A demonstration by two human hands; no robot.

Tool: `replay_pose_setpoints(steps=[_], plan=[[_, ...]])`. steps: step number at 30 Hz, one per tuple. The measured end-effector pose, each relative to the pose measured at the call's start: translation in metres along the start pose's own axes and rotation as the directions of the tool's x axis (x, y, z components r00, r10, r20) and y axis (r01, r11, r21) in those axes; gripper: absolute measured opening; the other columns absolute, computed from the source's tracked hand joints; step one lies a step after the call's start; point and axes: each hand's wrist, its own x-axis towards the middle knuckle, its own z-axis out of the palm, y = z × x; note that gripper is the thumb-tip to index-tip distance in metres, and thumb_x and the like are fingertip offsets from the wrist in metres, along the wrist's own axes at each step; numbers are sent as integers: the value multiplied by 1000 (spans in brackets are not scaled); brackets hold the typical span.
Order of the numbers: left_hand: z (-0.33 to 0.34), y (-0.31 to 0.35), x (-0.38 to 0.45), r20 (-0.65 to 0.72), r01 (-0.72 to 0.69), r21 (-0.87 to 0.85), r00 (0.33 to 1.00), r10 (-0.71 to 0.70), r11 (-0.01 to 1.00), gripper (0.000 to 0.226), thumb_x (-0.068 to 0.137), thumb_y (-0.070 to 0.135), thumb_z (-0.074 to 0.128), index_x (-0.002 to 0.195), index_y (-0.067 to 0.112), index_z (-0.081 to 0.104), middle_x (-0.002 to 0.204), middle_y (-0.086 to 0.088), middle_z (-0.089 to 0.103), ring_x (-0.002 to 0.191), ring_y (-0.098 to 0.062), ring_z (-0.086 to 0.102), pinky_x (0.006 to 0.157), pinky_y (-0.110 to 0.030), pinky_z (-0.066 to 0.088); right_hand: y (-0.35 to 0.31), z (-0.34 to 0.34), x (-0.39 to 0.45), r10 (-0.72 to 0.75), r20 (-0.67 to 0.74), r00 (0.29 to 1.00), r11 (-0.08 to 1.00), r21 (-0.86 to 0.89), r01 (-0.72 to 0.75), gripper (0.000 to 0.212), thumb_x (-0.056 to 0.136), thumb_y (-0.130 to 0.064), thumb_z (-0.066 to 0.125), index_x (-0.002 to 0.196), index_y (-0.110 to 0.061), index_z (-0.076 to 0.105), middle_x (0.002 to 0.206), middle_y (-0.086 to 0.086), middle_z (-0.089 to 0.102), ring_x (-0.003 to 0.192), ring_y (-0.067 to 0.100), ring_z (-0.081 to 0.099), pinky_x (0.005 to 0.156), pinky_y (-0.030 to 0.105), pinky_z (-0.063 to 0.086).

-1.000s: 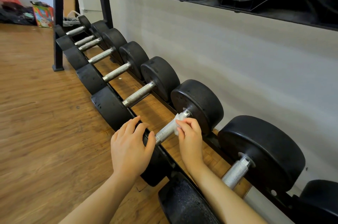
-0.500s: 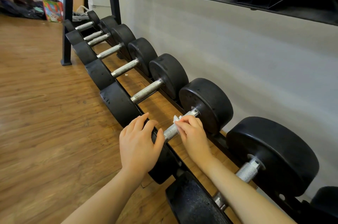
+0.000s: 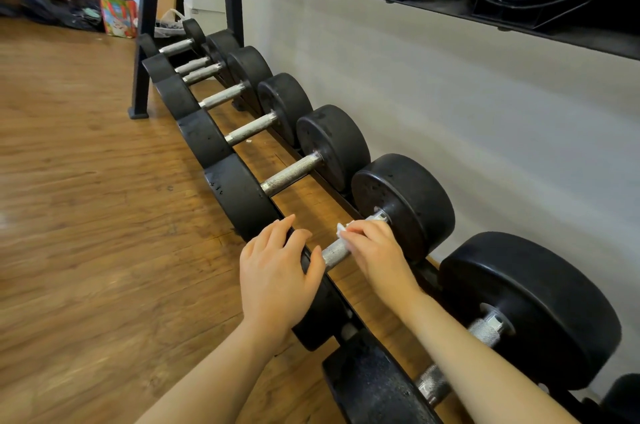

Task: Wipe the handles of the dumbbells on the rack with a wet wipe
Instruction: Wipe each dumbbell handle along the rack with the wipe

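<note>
right hand (image 3: 375, 252) w/ wipe (image 3: 343, 228) slid down handle (image 3: 334, 254) toward left hand (image 3: 277, 274)

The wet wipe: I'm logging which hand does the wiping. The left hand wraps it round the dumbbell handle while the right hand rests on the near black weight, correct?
Swapped. The head view shows the right hand wrapping the wet wipe round the dumbbell handle, while the left hand rests on the near black weight.

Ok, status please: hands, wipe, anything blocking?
Right hand grips wipe around handle. Left hand rests on dumbbell head. Nothing blocking.
</note>
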Motion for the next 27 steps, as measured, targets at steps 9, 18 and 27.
replay_pose_setpoints(steps=[9, 18, 27], plan=[[1, 1, -1, -24, 6, 10, 1000, -6, 1000, 48, 90, 51, 35, 109, 26, 71, 131, 0, 63, 124, -22, 56, 100, -43, 43, 1, -5, 6, -30, 54, 998, 997, -72, 34, 45, 77, -5, 76, 121, -7, 65, 112, 4, 64, 107, 22, 55, 88, 29, 50], [1, 3, -3, -33, 16, 10, 999, -16, 1000, 50, 91, 52, 34, 112, 24, 71, 133, -1, 62, 126, -23, 55, 102, -44, 42, -7, -12, 10, -129, 119, 984, 991, -29, 134, 27, 86, -12, 69, 113, -9, 68, 108, 3, 65, 104, 17, 55, 85, 27, 51], [1, 2, -4, -49, 24, -1, 999, -24, 1000, 51, 91, 52, 34, 114, 25, 70, 133, -1, 62, 125, -23, 55, 102, -44, 42, -6, -13, 5, -156, 171, 973, 988, 8, 156, 38, 83, -4, 69, 121, -6, 64, 114, 7, 63, 111, 21, 52, 92, 29, 46]])
